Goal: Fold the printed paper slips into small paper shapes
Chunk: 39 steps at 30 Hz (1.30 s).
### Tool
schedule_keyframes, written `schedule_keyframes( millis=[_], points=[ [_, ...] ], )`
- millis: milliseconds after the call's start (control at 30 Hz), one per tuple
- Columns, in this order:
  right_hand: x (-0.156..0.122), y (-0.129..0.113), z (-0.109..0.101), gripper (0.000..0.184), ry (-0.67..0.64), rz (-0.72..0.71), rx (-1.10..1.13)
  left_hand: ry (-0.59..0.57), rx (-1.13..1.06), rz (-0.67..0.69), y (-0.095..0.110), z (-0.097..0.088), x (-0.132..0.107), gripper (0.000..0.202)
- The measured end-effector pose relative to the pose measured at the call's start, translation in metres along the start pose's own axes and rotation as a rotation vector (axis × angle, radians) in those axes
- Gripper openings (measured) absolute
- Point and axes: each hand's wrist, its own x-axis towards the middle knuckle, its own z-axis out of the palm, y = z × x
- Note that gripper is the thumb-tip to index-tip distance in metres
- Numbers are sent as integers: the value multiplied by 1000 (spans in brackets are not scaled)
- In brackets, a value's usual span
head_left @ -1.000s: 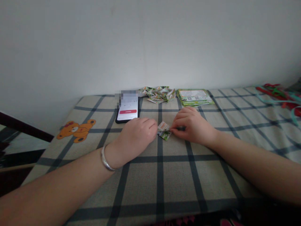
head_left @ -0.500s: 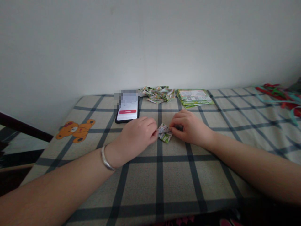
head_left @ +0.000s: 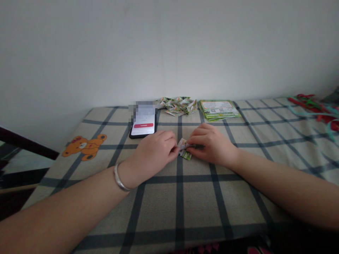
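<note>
Bear print: an orange cartoon bear (head_left: 84,147) on the cloth, left of centre in the frame; well apart from both hands

Cloth: a beige checked cloth (head_left: 164,204) with dark grid lines covers the whole surface; it fills the lower half of the frame

Bracelet: a silver bangle (head_left: 119,179) circles the left wrist, lower left of centre

Phone: a black phone (head_left: 143,122) lies flat with its screen lit, a red bar on the screen; just above the left hand, upper middle of the cloth; part of the screen is blurred

Left hand: the left hand (head_left: 153,151) rests knuckles-up on the cloth at the centre of the frame; its fingers are curled in and its fingertips pinch the left edge of the folded paper

Folded paper: a small printed piece of folded paper (head_left: 184,149), green and white, lies on the cloth at the frame's centre; it sits between the two hands and touches both

Right hand: the right hand (head_left: 212,144) lies just right of centre, palm down; its fingers are bent and press on the right edge of the folded paper, gripping it

Folded pile: a heap of small folded pieces (head_left: 178,106) of the same print, by the wall, above the hands

Flat sheets: a stack of green printed sheets (head_left: 219,109) just right of the heap, by the wall

Ribbons: red and teal strips (head_left: 315,107) at the right edge of the frame; too blurred to tell more
</note>
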Motion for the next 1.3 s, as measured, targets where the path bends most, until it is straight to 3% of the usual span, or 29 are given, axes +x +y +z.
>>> schedule_keyframes(
  millis=[500,900,1200,1300],
  points=[
    [8,-2,4,14,-19,55,69,-6,-22,1,0,-1,2,14],
    [6,-4,5,13,-52,39,-5,12,-61,22,-2,1,1,12],
    [9,-2,2,16,-124,64,113,4,-133,-9,-2,1,0,14],
    [7,1,-1,15,-128,138,188,9,-147,-19,-4,2,0,15]
  ],
)
